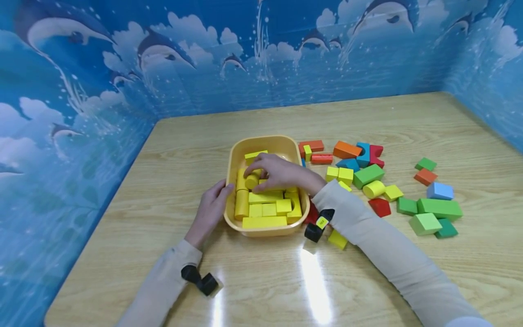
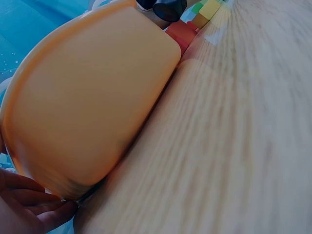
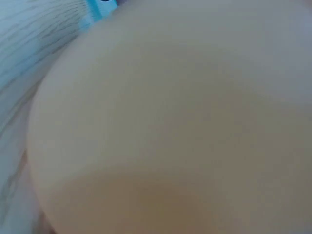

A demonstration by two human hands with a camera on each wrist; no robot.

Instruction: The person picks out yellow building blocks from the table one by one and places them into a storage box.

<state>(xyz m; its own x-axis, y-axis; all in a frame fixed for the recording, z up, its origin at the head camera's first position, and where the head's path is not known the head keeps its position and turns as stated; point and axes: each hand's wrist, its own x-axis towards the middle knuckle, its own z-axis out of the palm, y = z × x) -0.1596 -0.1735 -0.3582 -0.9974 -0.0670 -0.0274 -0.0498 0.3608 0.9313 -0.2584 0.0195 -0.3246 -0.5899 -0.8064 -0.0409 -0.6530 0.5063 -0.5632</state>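
Observation:
A pale orange plastic tub [image 1: 267, 233] sits on the table, full of yellow blocks such as long bars, cubes and cylinders. My left hand [image 1: 209, 211] grips its left side, thumb at the rim and fingers against the outer wall. In the left wrist view those fingers [image 2: 36, 202] reach the tub's lower edge. My right hand [image 1: 279, 172] is inside the tub, fingers curved about a yellow cylinder [image 1: 252, 181] above the other blocks. The tub's wall [image 3: 170, 122] fills the right wrist view and hides that hand there.
Right of the tub lie loose coloured blocks, among them an orange block [image 1: 347, 150], a green block [image 1: 368, 176] and a yellow cylinder [image 1: 373, 189]. A green and blue group with a long green block [image 1: 440, 208] lies farther right. A dolphin-print backdrop [image 1: 245, 86] borders the table.

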